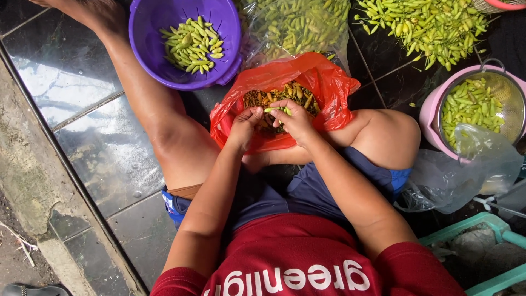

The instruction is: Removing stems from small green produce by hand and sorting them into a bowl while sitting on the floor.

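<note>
Both hands worked over the red plastic bag (329, 82) of chilli stems between the knees. Right hand (298, 120) pinched small green chillies (278, 110) in closed fingers; left hand (245, 127) was curled beside it, contents indiscernible. Purple colander (148, 22) lay ahead; pink basin (430, 112) with a metal strainer (507, 82) right. A clear bag (466, 175) crowded the right knee.

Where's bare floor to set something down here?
The dark tiles between the concrete curb and the outstretched leg lie bare. Crowded: purple colander, red bag under the left hand and right hand, loose chilies, pink strainer bowl.
</note>
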